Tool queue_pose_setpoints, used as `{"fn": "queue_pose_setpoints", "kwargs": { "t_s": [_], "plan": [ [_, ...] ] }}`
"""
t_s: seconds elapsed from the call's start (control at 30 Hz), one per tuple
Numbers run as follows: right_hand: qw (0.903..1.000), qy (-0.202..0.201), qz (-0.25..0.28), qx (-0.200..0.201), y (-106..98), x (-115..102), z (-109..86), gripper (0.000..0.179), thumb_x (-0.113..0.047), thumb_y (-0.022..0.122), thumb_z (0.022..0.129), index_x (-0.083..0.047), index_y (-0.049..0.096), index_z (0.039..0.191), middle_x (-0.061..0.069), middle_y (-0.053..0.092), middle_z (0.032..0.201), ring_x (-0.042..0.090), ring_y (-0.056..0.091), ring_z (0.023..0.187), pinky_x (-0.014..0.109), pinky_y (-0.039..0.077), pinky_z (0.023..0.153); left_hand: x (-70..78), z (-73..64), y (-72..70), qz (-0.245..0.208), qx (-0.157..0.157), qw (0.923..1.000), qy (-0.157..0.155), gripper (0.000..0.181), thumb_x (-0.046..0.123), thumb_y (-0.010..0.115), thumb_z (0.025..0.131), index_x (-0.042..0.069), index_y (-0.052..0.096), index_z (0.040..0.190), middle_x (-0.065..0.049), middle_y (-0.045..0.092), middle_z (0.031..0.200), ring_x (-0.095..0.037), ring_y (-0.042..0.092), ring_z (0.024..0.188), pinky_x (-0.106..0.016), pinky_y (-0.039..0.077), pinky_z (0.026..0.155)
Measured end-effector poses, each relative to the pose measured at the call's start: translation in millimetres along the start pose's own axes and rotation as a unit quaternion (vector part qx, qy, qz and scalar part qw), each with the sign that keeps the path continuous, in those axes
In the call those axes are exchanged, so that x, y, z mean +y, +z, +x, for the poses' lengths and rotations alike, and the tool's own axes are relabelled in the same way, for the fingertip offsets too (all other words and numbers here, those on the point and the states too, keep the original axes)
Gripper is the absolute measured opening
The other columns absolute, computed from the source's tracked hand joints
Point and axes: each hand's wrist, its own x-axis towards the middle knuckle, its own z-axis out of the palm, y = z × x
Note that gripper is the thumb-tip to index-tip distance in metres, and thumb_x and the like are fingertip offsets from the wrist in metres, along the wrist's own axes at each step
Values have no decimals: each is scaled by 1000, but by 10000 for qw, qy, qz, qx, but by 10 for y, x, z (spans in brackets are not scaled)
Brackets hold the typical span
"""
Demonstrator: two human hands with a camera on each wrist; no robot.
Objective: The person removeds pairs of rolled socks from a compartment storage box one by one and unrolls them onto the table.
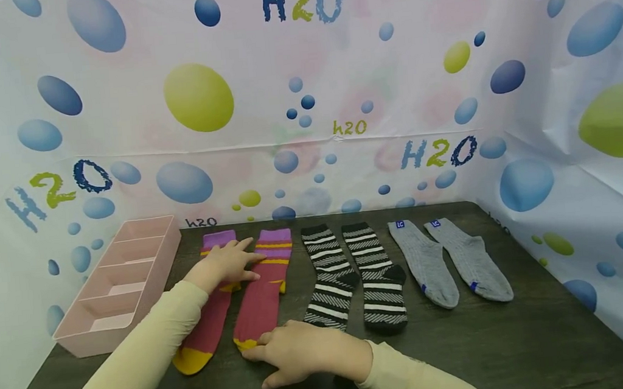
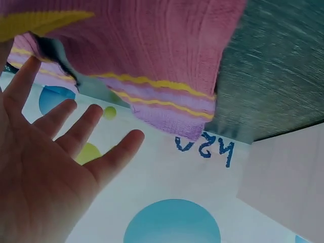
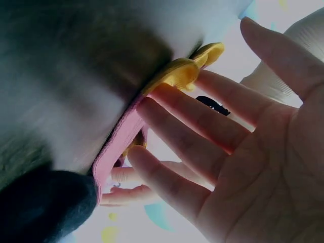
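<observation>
Two maroon socks with yellow toes and heels and purple striped cuffs lie side by side on the dark table (image 1: 456, 354). My left hand (image 1: 228, 266) reaches across the left maroon sock (image 1: 208, 329), its spread fingertips over the upper part of the right maroon sock (image 1: 259, 302). In the left wrist view the fingers of that hand (image 2: 45, 167) are extended and grip nothing. My right hand (image 1: 307, 350) is low at the right maroon sock's yellow toe, which its outstretched fingertips touch. The right wrist view shows this palm (image 3: 248, 157) with long, loose fingers beside the toe.
Left of the socks stands a pink tray (image 1: 170, 254) with several compartments. Two black-and-white striped socks (image 1: 375, 275) lie right of the maroon pair, one partly behind my right hand. Further right are two grey socks (image 1: 424, 265). A bubble-print curtain (image 1: 335, 82) surrounds the table's back and sides.
</observation>
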Motion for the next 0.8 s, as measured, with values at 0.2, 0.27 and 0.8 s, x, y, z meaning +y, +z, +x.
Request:
{"fn": "queue_pose_setpoints", "kwargs": {
  "t_s": [0.2,0.27,0.8],
  "plan": [
    [9999,-46,45,80,6,30,-13,58,-53,57,93,-33,43,146,-11,58,136,3,55,124,34,47,100,18,17,-10,192,-34,9994,-293,65,59,56,90,27,46,146,-18,28,159,-45,25,145,-72,29,105],
    [9999,-76,32,86,7,30,-15,59,-52,57,94,-32,41,147,-11,58,136,2,55,123,33,47,100,41,17,-18,241,34,9991,-333,66,59,58,90,24,48,145,-18,29,158,-45,25,145,-72,29,104],
    [9988,-229,439,-55,26,-12,-3,67,-50,59,93,-35,31,152,-10,51,144,5,46,135,36,43,107,122,-38,-44,-19,194,9985,-506,73,57,57,91,6,48,143,-22,34,154,-45,25,145,-70,28,107]
  ]
}}
